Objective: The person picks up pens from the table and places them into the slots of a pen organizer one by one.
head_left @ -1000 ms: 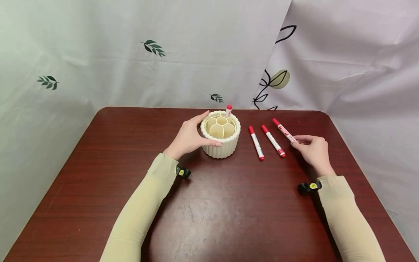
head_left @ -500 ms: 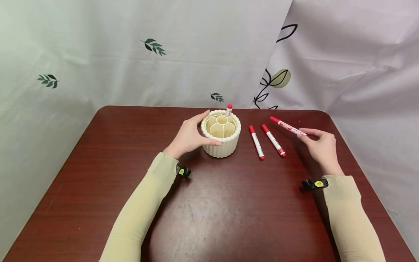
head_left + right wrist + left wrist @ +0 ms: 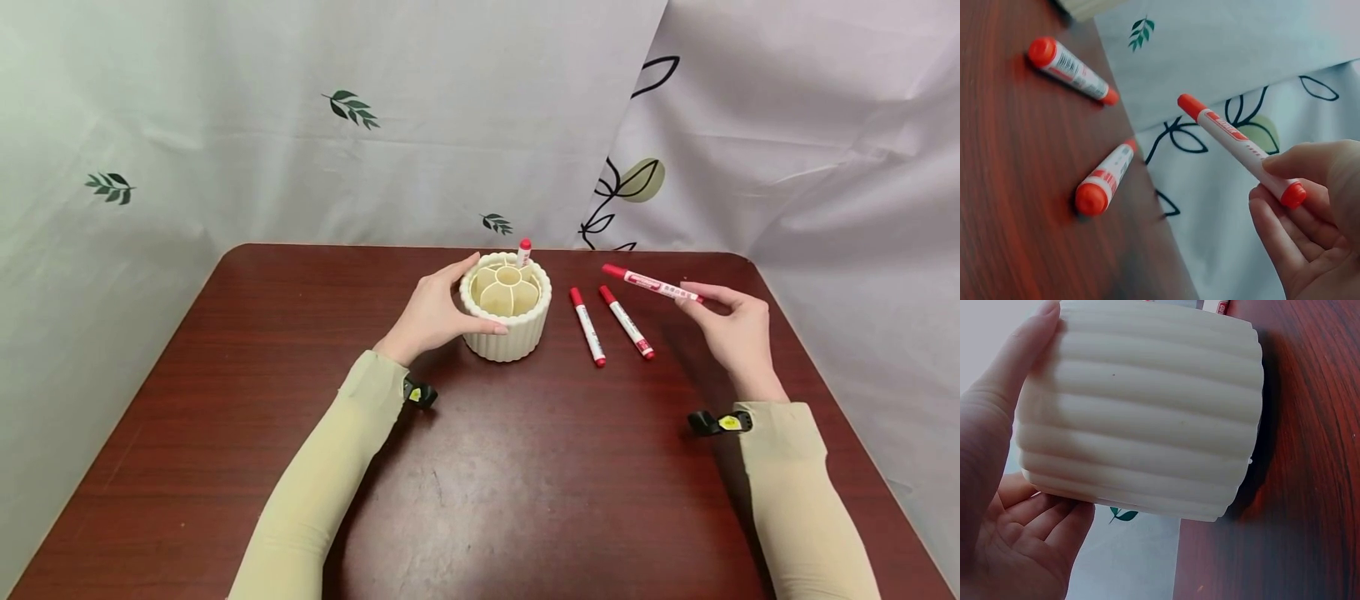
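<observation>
1. Left sleeve [image 3: 300,500] and right sleeve [image 3: 798,492]: long, plain, pale yellow-beige, faintly creased.
2. Cuffs [image 3: 375,379]: uneven-edged, at the wrists.
3. Left wrist camera [image 3: 424,396] and right wrist camera [image 3: 703,423]: small, black, each bearing a bright yellow patch [image 3: 730,422].
4. Hands [image 3: 431,312]: bare.

From where I stand, no word is readable. The marker [image 3: 1241,150] pinched by the right hand [image 3: 738,332] carries pale lettering [image 3: 1227,127] on a red panel [image 3: 1215,119], with smaller red characters [image 3: 1253,149] nearer the fingertips [image 3: 1277,164], all too blurred to spell out. Left of those fingers, the farther lying marker [image 3: 1087,79] shows a barcode [image 3: 1067,64], digits illegible.
</observation>
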Action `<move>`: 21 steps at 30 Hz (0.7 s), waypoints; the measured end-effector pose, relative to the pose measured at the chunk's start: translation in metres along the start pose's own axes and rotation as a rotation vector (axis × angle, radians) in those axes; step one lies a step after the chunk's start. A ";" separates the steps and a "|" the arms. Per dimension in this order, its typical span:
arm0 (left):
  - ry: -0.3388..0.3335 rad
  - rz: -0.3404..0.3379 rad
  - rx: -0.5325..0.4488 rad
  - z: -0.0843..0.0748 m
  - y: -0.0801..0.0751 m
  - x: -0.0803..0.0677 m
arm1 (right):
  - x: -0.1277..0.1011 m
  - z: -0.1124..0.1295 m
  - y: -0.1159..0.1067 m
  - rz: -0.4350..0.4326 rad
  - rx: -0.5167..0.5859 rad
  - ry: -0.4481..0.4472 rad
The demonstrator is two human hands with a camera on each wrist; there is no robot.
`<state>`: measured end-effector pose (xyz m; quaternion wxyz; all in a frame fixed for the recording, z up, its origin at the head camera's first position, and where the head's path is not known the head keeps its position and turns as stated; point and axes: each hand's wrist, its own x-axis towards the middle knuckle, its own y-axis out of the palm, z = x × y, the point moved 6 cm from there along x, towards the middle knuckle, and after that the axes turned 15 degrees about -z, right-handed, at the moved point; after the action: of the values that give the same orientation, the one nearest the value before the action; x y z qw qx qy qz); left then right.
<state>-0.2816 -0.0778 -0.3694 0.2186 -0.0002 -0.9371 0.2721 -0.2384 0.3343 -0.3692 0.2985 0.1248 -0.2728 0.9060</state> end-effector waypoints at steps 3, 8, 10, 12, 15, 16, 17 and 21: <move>0.003 0.000 0.004 0.000 0.000 0.000 | 0.000 0.003 0.001 0.000 0.056 0.045; 0.004 0.002 0.004 0.000 0.000 0.000 | -0.002 0.010 0.005 0.002 0.138 0.081; 0.002 0.003 0.006 0.000 0.000 0.000 | -0.002 0.014 0.006 -0.006 0.156 0.081; -0.001 0.004 0.009 0.000 0.001 0.000 | -0.003 0.018 0.006 -0.015 0.172 0.081; -0.004 0.005 0.012 0.000 0.000 0.000 | -0.004 0.025 0.008 -0.026 0.205 0.082; -0.005 0.006 0.011 0.000 0.000 0.000 | -0.004 0.027 0.008 -0.030 0.220 0.085; -0.005 0.006 0.011 0.000 0.000 0.000 | -0.005 0.029 0.008 -0.033 0.237 0.090; -0.002 0.001 0.003 0.000 0.000 0.000 | -0.004 0.039 0.009 -0.047 0.324 0.111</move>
<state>-0.2816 -0.0780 -0.3698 0.2174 0.0002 -0.9370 0.2734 -0.2377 0.3045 -0.3428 0.3100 0.1272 -0.1031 0.9365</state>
